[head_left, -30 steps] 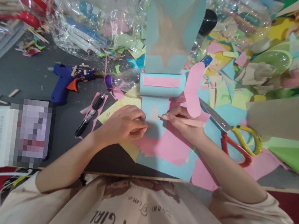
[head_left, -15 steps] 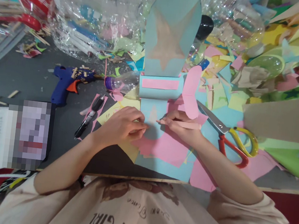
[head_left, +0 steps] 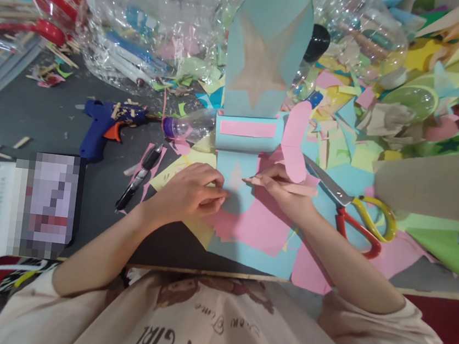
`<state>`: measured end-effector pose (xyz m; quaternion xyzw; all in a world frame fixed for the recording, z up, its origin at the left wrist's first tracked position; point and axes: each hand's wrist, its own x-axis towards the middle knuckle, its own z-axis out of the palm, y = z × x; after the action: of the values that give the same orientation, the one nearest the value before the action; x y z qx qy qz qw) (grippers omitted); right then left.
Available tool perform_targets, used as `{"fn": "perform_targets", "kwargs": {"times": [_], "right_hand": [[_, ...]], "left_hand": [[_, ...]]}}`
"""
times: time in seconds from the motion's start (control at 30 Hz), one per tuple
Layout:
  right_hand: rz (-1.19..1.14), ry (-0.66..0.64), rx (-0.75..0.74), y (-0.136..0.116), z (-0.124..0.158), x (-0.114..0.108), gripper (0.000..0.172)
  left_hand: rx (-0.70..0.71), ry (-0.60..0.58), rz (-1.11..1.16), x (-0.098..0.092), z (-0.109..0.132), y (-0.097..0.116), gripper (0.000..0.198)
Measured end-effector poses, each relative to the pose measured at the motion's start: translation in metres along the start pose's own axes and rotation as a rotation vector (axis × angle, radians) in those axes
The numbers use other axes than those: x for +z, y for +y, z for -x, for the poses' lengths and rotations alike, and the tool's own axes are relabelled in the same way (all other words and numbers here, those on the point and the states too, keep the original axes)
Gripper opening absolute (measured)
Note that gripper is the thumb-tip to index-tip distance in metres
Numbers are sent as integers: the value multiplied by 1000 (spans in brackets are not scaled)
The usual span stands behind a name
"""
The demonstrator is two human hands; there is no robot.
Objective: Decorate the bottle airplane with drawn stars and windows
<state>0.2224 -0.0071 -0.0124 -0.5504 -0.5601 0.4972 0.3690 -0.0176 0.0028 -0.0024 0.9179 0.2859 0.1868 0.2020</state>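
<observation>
My right hand (head_left: 283, 190) pinches a pale pink colouring pencil (head_left: 305, 190), its tip at a small faint orange-brown shape (head_left: 235, 176) on a blue paper flap (head_left: 224, 161). On the left edge of that flap rest the fingers of my left hand (head_left: 194, 190), bent and slightly apart, with nothing visible in them. The flap extends from a clear plastic bottle (head_left: 197, 126) lying sideways, wrapped in blue paper with a pink strip (head_left: 249, 128). Opposite stands a larger blue flap bearing a brown star (head_left: 258, 65). A pink paper piece (head_left: 294, 141) sticks out at the bottle's right end.
Scissors (head_left: 344, 199) lie right of my right hand. Left are a black pen (head_left: 140, 178), a blue glue gun (head_left: 104, 124) and a phone-like device (head_left: 54, 202). Clear plastic packaging (head_left: 145, 35) and paper scraps (head_left: 336, 145) crowd the back and right. Pink paper (head_left: 265, 226) lies underneath.
My right hand and the pencil have shifted slightly up and right, with the tip still near the small coloured shape. My left hand stays almost in place. The view has moved slightly.
</observation>
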Motion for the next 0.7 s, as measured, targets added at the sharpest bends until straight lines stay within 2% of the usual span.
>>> {"fn": "perform_targets", "kwargs": {"times": [0.1,0.23,0.47,0.57,0.7], "right_hand": [[-47,1,-62,0,-2,-3,30],[-239,-84,-74,1,-6,-5,50],[-254,42,-83,2,-9,-5,70],[-131,52,-89,-3,-7,-3,55],[-86,-60,-66,-11,-1,3,28]], "left_hand": [[2,22,-23,2,1,-1,25],[-32,101,-64,5,1,-4,24],[-42,121,-91,5,2,-5,23],[-43,118,-98,5,2,-5,24],[-38,102,-100,3,2,-5,25]]}}
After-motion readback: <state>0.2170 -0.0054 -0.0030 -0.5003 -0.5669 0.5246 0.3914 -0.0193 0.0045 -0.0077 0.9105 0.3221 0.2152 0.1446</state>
